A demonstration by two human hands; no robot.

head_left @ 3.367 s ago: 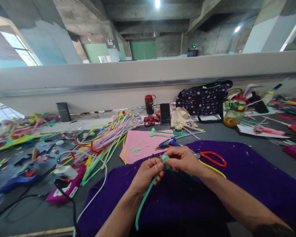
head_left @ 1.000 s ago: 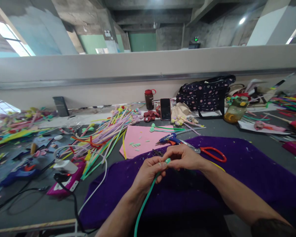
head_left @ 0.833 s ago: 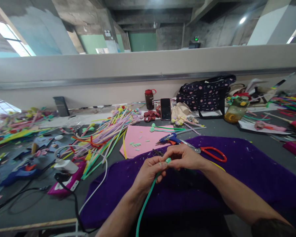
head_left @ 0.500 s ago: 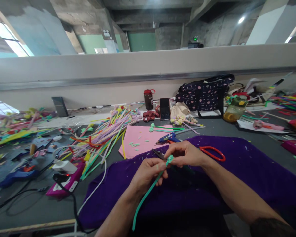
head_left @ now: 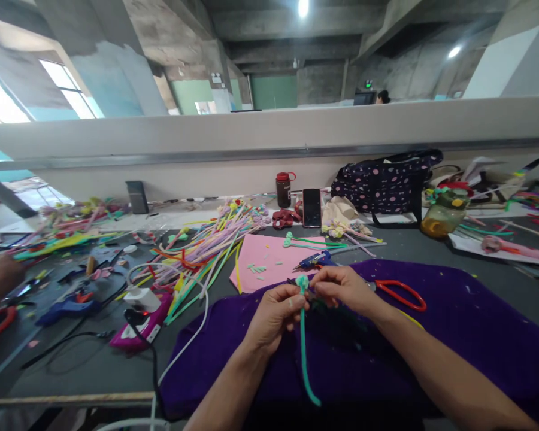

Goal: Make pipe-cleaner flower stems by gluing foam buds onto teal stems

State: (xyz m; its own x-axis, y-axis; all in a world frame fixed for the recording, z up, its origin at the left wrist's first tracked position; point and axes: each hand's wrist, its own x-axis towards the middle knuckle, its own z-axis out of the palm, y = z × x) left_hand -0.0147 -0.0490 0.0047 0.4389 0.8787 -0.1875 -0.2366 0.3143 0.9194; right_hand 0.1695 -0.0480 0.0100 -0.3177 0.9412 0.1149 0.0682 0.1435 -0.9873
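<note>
My left hand (head_left: 273,312) is closed on a green pipe-cleaner stem (head_left: 303,350), just below its curled, pale green head (head_left: 302,281). The stem hangs down in front, its lower end bent to the right. My right hand (head_left: 341,290) is beside the head, thumb and fingers pinched together; whatever is between them is too small to make out. Under both hands spreads a purple cloth (head_left: 247,371). A red-handled tool (head_left: 424,301) lies right of my right wrist, its other end hidden. Beyond the hands a blue glue gun (head_left: 315,260) rests by a pink sheet (head_left: 260,251) with short green bits on it.
Left are a pile of pipe cleaners (head_left: 224,230), a magenta power strip (head_left: 146,329) with cables, and another blue glue gun (head_left: 67,308). A co-worker's hand (head_left: 2,278) is at the left edge. Behind stand a phone (head_left: 311,208), bottle (head_left: 283,190), bag (head_left: 381,185) and jar (head_left: 444,215).
The green stem has swung from slanting down-left to hanging nearly straight, its head turned upright. My right fingers have drawn slightly off the head. A co-worker's hand has appeared at left; the view shifted.
</note>
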